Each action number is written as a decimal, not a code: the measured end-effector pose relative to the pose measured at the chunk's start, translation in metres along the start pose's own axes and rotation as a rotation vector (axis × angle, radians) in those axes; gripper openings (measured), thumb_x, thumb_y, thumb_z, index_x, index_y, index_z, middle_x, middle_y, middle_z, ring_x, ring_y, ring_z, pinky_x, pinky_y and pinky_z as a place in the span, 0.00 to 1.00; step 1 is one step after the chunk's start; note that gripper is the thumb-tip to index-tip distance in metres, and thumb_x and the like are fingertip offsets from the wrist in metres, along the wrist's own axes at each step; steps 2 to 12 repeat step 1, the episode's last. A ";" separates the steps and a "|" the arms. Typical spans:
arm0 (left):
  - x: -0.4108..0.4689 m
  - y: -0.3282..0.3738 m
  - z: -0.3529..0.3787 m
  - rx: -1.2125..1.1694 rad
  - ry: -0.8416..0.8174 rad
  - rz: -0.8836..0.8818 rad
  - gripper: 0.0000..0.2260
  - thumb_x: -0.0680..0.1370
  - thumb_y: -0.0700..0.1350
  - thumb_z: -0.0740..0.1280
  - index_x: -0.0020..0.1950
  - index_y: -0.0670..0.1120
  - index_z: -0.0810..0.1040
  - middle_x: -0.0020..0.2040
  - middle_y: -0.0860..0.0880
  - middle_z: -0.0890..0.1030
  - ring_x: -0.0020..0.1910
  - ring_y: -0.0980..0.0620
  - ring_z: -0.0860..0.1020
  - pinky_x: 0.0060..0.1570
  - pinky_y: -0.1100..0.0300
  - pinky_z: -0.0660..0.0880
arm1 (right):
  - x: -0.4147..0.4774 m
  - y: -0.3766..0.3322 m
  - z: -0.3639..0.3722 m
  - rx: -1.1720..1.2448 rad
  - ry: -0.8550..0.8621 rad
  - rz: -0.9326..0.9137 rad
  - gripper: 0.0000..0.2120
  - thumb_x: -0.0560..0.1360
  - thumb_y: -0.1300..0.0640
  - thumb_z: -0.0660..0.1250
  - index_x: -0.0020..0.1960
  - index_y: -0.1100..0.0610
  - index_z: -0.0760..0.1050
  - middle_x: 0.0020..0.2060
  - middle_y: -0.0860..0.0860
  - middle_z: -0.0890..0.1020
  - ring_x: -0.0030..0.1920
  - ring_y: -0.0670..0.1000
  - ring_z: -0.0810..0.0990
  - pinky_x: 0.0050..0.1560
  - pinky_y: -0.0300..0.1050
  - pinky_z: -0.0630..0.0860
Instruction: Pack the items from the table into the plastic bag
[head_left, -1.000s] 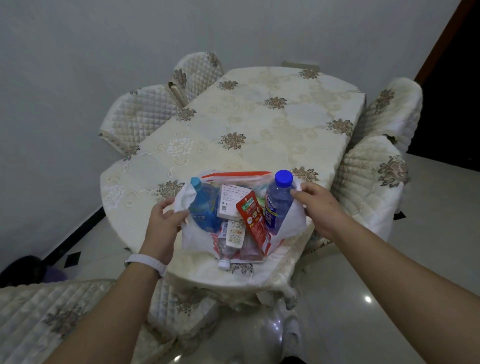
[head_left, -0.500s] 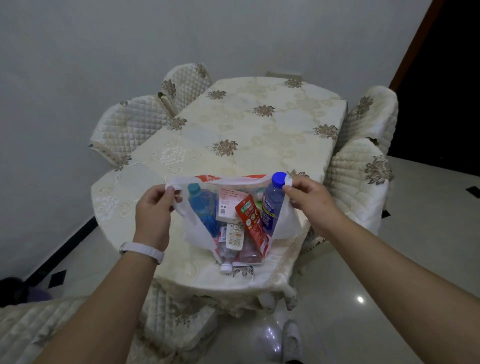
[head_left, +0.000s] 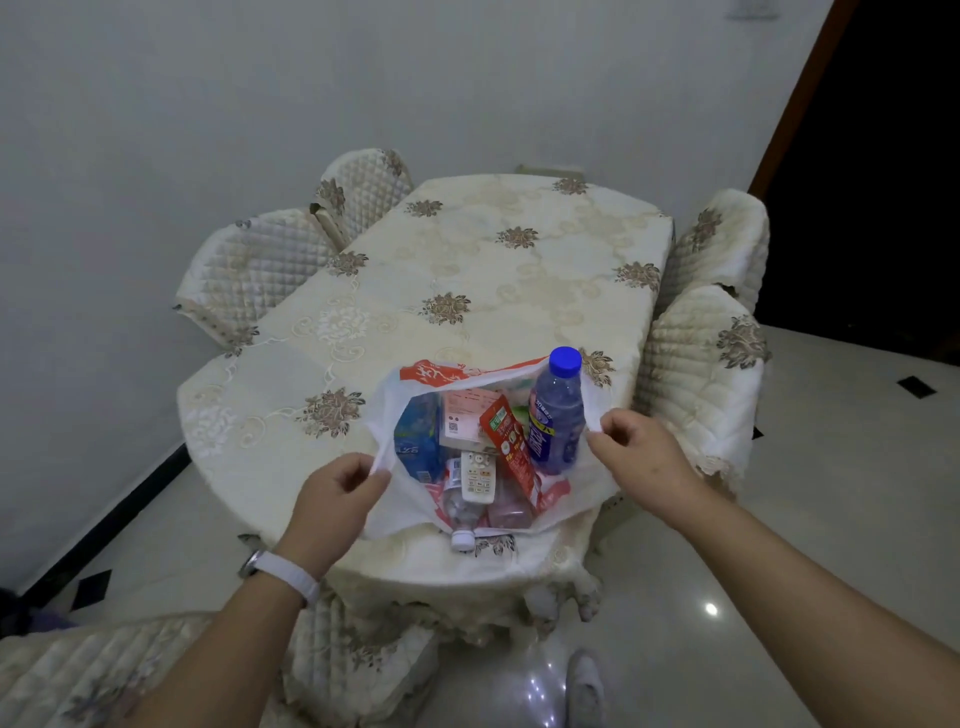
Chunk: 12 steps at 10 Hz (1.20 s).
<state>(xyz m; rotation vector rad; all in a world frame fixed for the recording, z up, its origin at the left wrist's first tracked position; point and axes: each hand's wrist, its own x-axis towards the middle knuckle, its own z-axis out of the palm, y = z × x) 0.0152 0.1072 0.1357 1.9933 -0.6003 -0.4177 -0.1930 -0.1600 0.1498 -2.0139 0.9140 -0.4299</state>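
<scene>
A white plastic bag (head_left: 387, 410) with red print lies open on the table's near end. Inside it I see a blue-capped water bottle (head_left: 556, 415) standing on the right, a blue pack (head_left: 418, 441), a white box (head_left: 462, 421), a red carton (head_left: 511, 452), a white remote (head_left: 478, 475) and a clear bottle with a white cap (head_left: 460, 519). My left hand (head_left: 335, 499) pinches the bag's left handle. My right hand (head_left: 636, 457) pinches the right handle, holding the mouth wide.
The oval table (head_left: 467, 270) wears a cream floral cloth. Quilted chairs stand on the left (head_left: 249, 270), on the right (head_left: 701, 374) and close at the bottom left (head_left: 78, 670). A shiny tiled floor (head_left: 831, 467) lies to the right, a dark doorway behind.
Both hands have drawn the bag's handles toward me and apart, opening the mouth wider. The camera has shifted, so the table sits further right in view.
</scene>
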 end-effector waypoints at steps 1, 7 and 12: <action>-0.008 0.008 0.003 0.085 0.061 0.056 0.07 0.76 0.44 0.70 0.46 0.57 0.79 0.41 0.55 0.81 0.40 0.56 0.77 0.38 0.59 0.71 | -0.013 -0.005 0.004 -0.148 0.059 -0.017 0.11 0.75 0.53 0.66 0.37 0.55 0.68 0.31 0.49 0.72 0.33 0.51 0.70 0.34 0.46 0.65; -0.008 0.008 0.003 0.085 0.061 0.056 0.07 0.76 0.44 0.70 0.46 0.57 0.79 0.41 0.55 0.81 0.40 0.56 0.77 0.38 0.59 0.71 | -0.013 -0.005 0.004 -0.148 0.059 -0.017 0.11 0.75 0.53 0.66 0.37 0.55 0.68 0.31 0.49 0.72 0.33 0.51 0.70 0.34 0.46 0.65; -0.008 0.008 0.003 0.085 0.061 0.056 0.07 0.76 0.44 0.70 0.46 0.57 0.79 0.41 0.55 0.81 0.40 0.56 0.77 0.38 0.59 0.71 | -0.013 -0.005 0.004 -0.148 0.059 -0.017 0.11 0.75 0.53 0.66 0.37 0.55 0.68 0.31 0.49 0.72 0.33 0.51 0.70 0.34 0.46 0.65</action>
